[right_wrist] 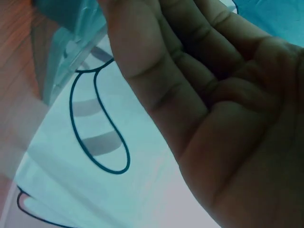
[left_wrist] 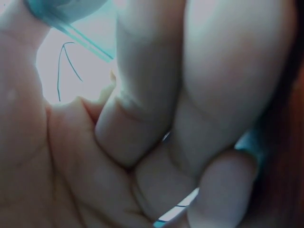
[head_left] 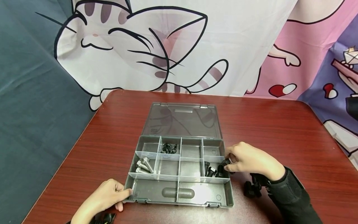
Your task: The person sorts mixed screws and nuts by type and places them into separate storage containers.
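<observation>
A grey translucent compartment box (head_left: 205, 203) lies with its lid (head_left: 181, 121) folded back. My left hand (head_left: 107, 195) grips its front left corner, thumb over the rim; the left wrist view shows curled fingers (left_wrist: 147, 85) close up. At the right wall my right hand (head_left: 249, 158) pinches a black bolt (head_left: 226, 162) above the middle right compartment. Black bolts (head_left: 212, 171) lie in that compartment. Silver bolts (head_left: 144, 165) sit in the middle left one, and small black hooked or ring-shaped pieces (head_left: 168, 148) in a back one. In the right wrist view, the palm (right_wrist: 251, 142) hides the fingertips.
Under the box is a reddish-brown wooden table (head_left: 279, 124). Behind it hangs a cloth printed with a cartoon cat (head_left: 112, 62). A black device (head_left: 252, 188) is at the right wrist, and a dark one (head_left: 104, 218) shows below the left hand.
</observation>
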The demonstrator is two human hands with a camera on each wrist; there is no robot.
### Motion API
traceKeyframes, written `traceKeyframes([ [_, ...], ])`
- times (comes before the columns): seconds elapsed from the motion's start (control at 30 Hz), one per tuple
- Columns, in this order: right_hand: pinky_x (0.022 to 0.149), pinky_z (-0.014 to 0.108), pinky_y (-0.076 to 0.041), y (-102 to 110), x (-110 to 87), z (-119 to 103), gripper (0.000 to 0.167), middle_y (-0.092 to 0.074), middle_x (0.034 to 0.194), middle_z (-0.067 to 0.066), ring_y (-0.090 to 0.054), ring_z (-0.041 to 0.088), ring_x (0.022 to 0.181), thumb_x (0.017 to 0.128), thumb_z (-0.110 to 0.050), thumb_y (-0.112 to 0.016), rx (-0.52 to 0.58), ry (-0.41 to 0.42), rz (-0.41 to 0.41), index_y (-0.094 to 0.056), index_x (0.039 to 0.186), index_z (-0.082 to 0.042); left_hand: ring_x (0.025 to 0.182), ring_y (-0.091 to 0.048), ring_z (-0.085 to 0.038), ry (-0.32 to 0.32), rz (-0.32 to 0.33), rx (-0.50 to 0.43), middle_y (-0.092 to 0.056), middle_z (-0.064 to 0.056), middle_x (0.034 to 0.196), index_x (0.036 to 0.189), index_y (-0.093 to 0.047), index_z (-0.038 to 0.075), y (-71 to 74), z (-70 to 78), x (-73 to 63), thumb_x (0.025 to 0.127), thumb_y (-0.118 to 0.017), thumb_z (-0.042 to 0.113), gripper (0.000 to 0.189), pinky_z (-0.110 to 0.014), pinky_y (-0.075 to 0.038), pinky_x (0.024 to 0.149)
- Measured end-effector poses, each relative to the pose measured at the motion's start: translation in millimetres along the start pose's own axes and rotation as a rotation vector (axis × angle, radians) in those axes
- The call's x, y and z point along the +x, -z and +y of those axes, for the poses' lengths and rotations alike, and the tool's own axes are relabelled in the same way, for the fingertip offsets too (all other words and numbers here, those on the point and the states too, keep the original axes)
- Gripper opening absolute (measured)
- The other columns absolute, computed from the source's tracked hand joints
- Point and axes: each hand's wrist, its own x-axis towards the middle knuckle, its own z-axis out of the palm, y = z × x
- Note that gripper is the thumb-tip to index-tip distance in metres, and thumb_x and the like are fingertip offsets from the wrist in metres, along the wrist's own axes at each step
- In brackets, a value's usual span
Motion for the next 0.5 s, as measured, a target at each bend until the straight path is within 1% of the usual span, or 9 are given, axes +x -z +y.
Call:
traceKeyframes([
  [0.17, 0.053, 0.021, -0.039, 0, 7.5, -5, 0.018, -0.043, 0.059, -0.014, -0.042, -0.001, 0.054, 0.071, -0.022, -0.073, 0.005, 0.013, -0.011, -0.055, 0.072, -0.018, 0.047, -0.056, -0.016, -0.015, -0.008, -0.007, -0.056, -0.001, 0.045, 0.053, -0.057, 0.004, 1.2, 0.0, -0.2, 0.086, -0.059, 0.029, 0.041, -0.025, -0.044, 0.054],
  [0.33, 0.052, 0.021, -0.039, -1, 13.3, -9, 0.017, -0.043, 0.058, -0.014, -0.042, -0.002, 0.053, 0.071, -0.022, -0.073, 0.011, 0.024, -0.018, -0.057, 0.074, -0.017, 0.048, -0.057, -0.018, -0.004, -0.014, -0.022, -0.056, -0.002, 0.045, 0.054, -0.057, 0.004, 1.1, 0.1, -0.1, 0.086, -0.059, 0.030, 0.042, -0.025, -0.044, 0.054],
  [0.5, 0.052, 0.021, -0.040, -1, 17.9, -14, 0.016, -0.044, 0.059, -0.014, -0.042, -0.002, 0.053, 0.072, -0.023, -0.073, 0.018, 0.019, -0.040, -0.058, 0.075, -0.016, 0.048, -0.057, -0.018, -0.004, -0.016, -0.030, -0.056, -0.002, 0.045, 0.054, -0.057, 0.004, 0.8, -0.8, 0.3, 0.086, -0.059, 0.030, 0.042, -0.026, -0.045, 0.056],
])
